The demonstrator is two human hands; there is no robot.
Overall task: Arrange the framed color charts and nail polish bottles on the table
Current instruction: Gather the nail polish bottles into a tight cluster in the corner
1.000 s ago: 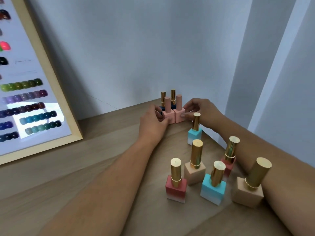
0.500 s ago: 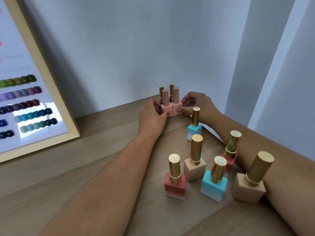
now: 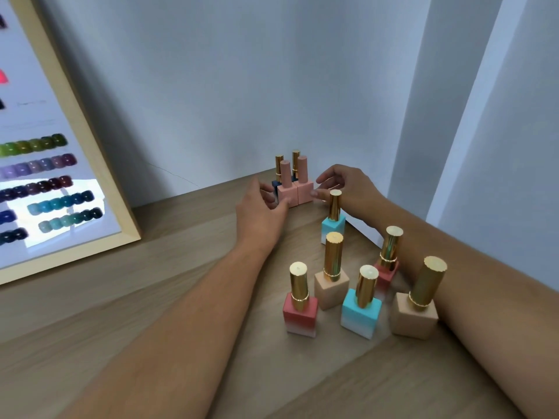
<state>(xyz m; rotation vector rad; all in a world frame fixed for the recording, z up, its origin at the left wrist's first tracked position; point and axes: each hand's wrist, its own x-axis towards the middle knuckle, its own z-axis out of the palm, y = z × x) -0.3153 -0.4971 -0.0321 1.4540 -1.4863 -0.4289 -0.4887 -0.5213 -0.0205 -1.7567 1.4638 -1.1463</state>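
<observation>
Two pink nail polish bottles [image 3: 304, 189] stand side by side near the table's far corner, with two dark blue gold-capped bottles [image 3: 278, 166] right behind them. My left hand [image 3: 258, 211] sits just left of the pink pair, fingers apart and thumb at the left bottle's base. On the other side my right hand [image 3: 343, 184] hovers with its fingers spread, holding nothing. Closer to me stand several gold-capped bottles: turquoise [image 3: 332, 226], beige [image 3: 331, 290], coral [image 3: 300, 317], turquoise [image 3: 360, 317], coral [image 3: 386, 275] and a larger beige one [image 3: 413, 317]. A wood-framed color chart [image 3: 99, 164] leans at the left.
The wooden table [image 3: 151, 297] ends at a right edge [image 3: 367, 240] just behind the bottle group, under my right forearm. A grey wall rises close behind the pink bottles. Bare tabletop lies between the chart and my left arm.
Both hands pushed the pink pair slightly back toward the wall, then loosened. My right hand's fingers have lifted off the right pink bottle and spread.
</observation>
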